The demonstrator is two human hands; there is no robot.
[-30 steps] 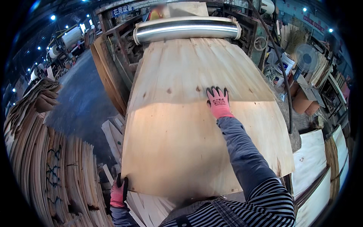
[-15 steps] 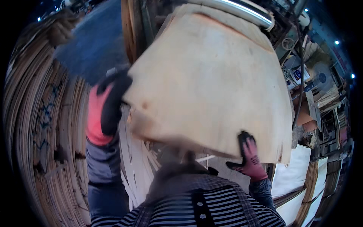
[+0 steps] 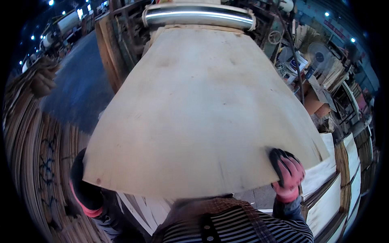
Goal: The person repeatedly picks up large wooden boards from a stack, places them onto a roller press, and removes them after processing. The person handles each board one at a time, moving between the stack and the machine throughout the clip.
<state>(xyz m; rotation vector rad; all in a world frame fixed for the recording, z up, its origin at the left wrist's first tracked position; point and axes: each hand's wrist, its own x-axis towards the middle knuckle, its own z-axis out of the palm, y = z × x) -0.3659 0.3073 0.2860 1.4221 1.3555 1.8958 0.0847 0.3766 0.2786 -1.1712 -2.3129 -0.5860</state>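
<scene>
A large, pale wood veneer sheet [image 3: 194,109] spreads out before me, its far end close to a shiny metal roller [image 3: 198,17]. At its near left corner, my left hand [image 3: 86,192], in a pink and black glove, grips the edge; the sheet hides part of its fingers. My right hand [image 3: 288,173], gloved the same way, is closed over the near edge towards the right corner, with its fingers bent on the top face. Faint brown marks and a small knot show on the sheet.
Tall stacks of veneer [image 3: 28,162] line the left side, with a blue surface [image 3: 77,85] beyond. Pale sheets [image 3: 324,206] are stacked at the lower right. Further right are a fan [image 3: 320,54] and a cardboard box [image 3: 318,99]. Narrow strips [image 3: 139,208] lie below the sheet.
The sheet has straightened and come down flatter, its near left corner lower. My left hand has moved down and outward with that corner. My right hand's spread fingers have curled over the near edge.
</scene>
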